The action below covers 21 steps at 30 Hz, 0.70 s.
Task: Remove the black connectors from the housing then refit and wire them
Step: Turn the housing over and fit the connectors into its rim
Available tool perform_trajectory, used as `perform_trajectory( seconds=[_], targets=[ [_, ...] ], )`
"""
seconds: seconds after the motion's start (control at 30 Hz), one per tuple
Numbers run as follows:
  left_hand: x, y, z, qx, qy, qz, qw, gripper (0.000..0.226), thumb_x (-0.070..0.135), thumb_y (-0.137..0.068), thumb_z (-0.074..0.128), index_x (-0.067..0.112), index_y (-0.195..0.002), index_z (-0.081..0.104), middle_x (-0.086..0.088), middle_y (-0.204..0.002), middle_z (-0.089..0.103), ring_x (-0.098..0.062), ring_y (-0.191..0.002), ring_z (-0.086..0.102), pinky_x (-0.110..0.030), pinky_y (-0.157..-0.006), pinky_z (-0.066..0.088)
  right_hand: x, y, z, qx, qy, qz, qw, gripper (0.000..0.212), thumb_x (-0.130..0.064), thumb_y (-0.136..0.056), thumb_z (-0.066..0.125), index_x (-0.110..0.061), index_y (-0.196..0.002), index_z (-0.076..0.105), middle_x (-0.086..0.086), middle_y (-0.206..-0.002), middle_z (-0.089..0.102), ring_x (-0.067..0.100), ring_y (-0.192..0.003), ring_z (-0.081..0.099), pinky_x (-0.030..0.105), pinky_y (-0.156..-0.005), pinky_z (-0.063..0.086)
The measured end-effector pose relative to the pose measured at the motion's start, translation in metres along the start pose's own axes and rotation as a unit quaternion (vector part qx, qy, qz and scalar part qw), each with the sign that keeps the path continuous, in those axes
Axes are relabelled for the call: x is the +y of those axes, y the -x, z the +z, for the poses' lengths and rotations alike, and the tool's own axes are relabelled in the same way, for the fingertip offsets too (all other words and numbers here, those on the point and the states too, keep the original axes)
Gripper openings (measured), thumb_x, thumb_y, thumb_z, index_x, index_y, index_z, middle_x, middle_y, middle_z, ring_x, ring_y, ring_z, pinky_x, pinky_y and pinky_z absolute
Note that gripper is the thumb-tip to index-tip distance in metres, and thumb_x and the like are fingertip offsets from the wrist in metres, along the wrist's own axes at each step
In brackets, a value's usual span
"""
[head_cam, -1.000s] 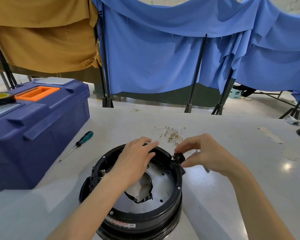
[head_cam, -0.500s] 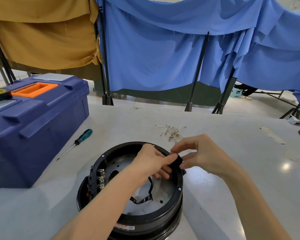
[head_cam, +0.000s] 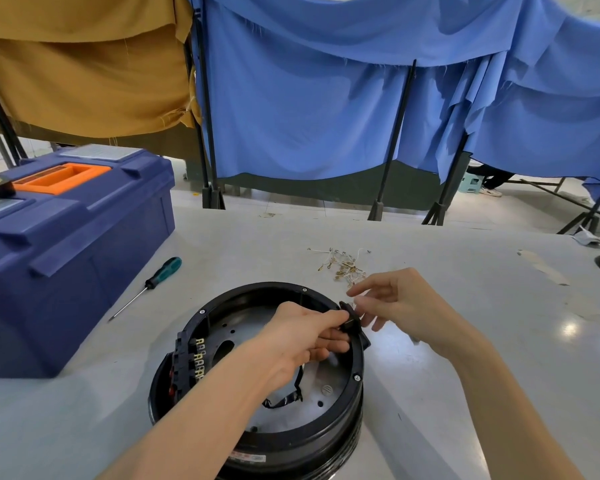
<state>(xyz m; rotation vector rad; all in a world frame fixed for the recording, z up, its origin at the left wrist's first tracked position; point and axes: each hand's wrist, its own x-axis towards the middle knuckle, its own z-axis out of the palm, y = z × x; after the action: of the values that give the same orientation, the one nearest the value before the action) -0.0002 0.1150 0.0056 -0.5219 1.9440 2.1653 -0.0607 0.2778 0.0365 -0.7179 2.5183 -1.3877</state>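
Observation:
A round black housing sits on the table in front of me, open side up. My left hand reaches across its inside and pinches a small black connector at the right rim. My right hand hovers just outside that rim with loose fingers close to the connector, holding nothing that I can see. A row of black connectors with brass terminals stays fitted on the left inner wall. A loose black strap lies on the grey plate inside.
A pile of small brass terminals with white wires lies beyond the housing. A green-handled screwdriver rests to the left, beside a blue toolbox with an orange tray. Blue and tan cloths hang behind the table.
My left hand moved from the housing's top rim to the right rim and took the connector. My right hand let go of it and opened, drawing slightly away.

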Motion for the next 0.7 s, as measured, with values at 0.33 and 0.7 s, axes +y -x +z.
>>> perform_trajectory(
  seconds=[0.33,0.7],
  targets=[
    [0.0,0.001,0.002,-0.007,0.005,-0.002,1.0,0.029,0.023,-0.088,0.069,-0.003,-0.101,0.066,-0.01,-0.071,0.07,-0.014,-0.058,0.065,-0.018,-0.048,0.044,0.005,-0.003,0.008,-0.029,-0.054,0.021,0.998,0.01,-0.015,-0.087,0.07,-0.008,-0.092,0.074,0.018,-0.065,0.068,0.019,-0.056,0.062,0.025,-0.056,0.053],
    [0.001,0.002,0.002,-0.002,0.008,0.004,1.0,0.026,0.028,-0.089,0.067,0.003,-0.086,0.067,-0.01,-0.069,0.072,-0.016,-0.057,0.068,-0.019,-0.047,0.046,0.011,-0.009,0.013,-0.017,-0.079,0.035,0.996,0.019,-0.016,-0.087,0.07,0.003,-0.085,0.071,0.029,-0.072,0.067,0.018,-0.051,0.058,0.024,-0.051,0.049]
  ],
)
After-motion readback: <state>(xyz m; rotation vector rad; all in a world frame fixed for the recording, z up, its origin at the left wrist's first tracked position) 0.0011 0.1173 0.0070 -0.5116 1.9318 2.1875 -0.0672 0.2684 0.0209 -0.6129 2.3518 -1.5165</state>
